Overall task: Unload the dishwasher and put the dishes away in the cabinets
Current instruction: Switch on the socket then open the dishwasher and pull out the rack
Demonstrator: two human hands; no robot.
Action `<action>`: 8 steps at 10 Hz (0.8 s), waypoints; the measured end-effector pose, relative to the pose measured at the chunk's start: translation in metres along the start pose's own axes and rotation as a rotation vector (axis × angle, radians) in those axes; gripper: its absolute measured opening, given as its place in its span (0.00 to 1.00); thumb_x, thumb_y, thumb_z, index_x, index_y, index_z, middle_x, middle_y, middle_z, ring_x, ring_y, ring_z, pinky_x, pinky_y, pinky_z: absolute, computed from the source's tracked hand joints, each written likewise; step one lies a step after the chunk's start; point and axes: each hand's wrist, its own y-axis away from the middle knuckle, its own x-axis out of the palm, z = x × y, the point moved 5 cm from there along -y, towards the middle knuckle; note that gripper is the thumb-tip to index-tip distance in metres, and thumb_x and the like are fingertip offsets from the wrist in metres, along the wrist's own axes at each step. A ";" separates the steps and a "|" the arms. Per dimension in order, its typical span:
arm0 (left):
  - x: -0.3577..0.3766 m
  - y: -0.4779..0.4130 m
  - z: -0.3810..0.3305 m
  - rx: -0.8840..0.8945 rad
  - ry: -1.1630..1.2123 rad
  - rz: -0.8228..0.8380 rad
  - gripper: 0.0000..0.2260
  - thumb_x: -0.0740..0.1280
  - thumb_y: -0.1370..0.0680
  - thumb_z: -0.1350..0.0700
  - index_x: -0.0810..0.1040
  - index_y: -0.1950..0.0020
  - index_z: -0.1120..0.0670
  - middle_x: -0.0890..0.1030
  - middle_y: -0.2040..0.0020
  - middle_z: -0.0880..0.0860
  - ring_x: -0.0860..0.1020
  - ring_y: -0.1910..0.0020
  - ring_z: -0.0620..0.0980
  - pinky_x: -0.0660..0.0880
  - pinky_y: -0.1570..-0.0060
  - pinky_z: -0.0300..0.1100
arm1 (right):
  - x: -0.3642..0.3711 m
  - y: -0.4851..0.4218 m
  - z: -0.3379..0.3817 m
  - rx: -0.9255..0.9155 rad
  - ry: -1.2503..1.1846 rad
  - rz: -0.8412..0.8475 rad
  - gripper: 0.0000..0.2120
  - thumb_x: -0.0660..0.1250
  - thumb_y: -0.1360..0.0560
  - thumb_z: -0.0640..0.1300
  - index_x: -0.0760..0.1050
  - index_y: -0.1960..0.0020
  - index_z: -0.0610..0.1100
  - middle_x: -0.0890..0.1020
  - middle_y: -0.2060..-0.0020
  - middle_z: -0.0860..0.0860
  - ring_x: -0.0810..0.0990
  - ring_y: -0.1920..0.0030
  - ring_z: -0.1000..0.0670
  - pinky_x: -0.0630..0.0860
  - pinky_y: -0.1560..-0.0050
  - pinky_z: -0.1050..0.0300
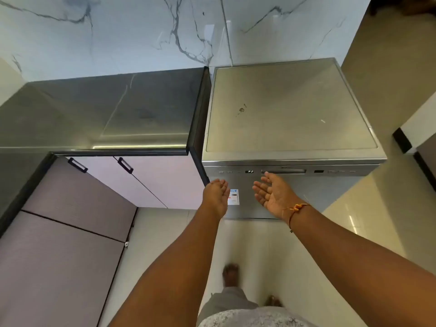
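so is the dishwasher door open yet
No, the dishwasher door is shut flush below the control panel.

Open air lies before the closed silver steel dishwasher door (278, 199); the dark glossy stone counter's edge (200, 147) crowds its left side.

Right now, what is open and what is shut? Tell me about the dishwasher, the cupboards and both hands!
dishwasher door: shut
display: lit, showing P2
cabinet doors: both shut
left hand: open, holding nothing, in front of the dishwasher door
right hand: open, palm up, holding nothing, just below the door's handle slot
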 end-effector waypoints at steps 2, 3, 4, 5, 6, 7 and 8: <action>0.009 -0.037 -0.019 0.003 -0.130 -0.099 0.21 0.54 0.18 0.66 0.62 0.25 0.64 0.65 0.25 0.61 0.66 0.26 0.56 0.66 0.29 0.47 | 0.010 -0.018 0.002 0.016 0.022 -0.027 0.19 0.62 0.19 0.51 0.72 0.32 0.43 0.80 0.39 0.45 0.78 0.38 0.45 0.76 0.43 0.51; 0.007 -0.052 -0.024 -0.009 -0.167 -0.145 0.21 0.55 0.20 0.68 0.63 0.26 0.64 0.66 0.25 0.60 0.67 0.27 0.56 0.68 0.30 0.47 | 0.012 -0.028 0.005 0.017 0.023 -0.051 0.18 0.62 0.19 0.51 0.73 0.32 0.44 0.80 0.39 0.45 0.78 0.38 0.47 0.76 0.45 0.52; 0.003 -0.064 -0.024 -0.096 -0.069 -0.174 0.14 0.60 0.19 0.64 0.72 0.33 0.61 0.73 0.31 0.59 0.69 0.30 0.59 0.69 0.31 0.50 | 0.015 -0.037 0.006 0.015 0.034 -0.084 0.16 0.62 0.19 0.51 0.74 0.34 0.45 0.81 0.40 0.46 0.79 0.39 0.47 0.77 0.46 0.53; -0.004 -0.071 -0.022 -0.132 0.016 -0.202 0.12 0.63 0.19 0.61 0.75 0.36 0.60 0.78 0.38 0.58 0.71 0.33 0.57 0.71 0.33 0.52 | 0.015 -0.043 0.005 0.006 0.063 -0.098 0.16 0.63 0.19 0.51 0.74 0.34 0.45 0.81 0.41 0.47 0.79 0.40 0.48 0.77 0.49 0.54; -0.004 -0.076 -0.019 -0.137 0.074 -0.195 0.13 0.63 0.19 0.63 0.75 0.35 0.60 0.79 0.38 0.57 0.72 0.34 0.54 0.71 0.32 0.50 | 0.014 -0.047 0.006 -0.008 0.095 -0.102 0.18 0.62 0.19 0.51 0.74 0.33 0.45 0.81 0.40 0.47 0.79 0.40 0.48 0.77 0.50 0.54; 0.000 -0.077 -0.016 -0.154 0.168 -0.189 0.13 0.62 0.19 0.64 0.74 0.35 0.60 0.78 0.38 0.57 0.74 0.34 0.53 0.70 0.32 0.50 | 0.013 -0.049 0.009 -0.026 0.115 -0.109 0.17 0.62 0.18 0.50 0.73 0.32 0.45 0.81 0.40 0.48 0.79 0.40 0.49 0.77 0.50 0.54; 0.002 -0.077 -0.015 -0.154 0.243 -0.169 0.08 0.61 0.19 0.64 0.75 0.41 0.60 0.79 0.40 0.58 0.76 0.37 0.51 0.69 0.31 0.50 | 0.011 -0.050 0.011 -0.045 0.142 -0.119 0.16 0.62 0.18 0.50 0.74 0.33 0.45 0.81 0.41 0.48 0.79 0.41 0.50 0.77 0.48 0.54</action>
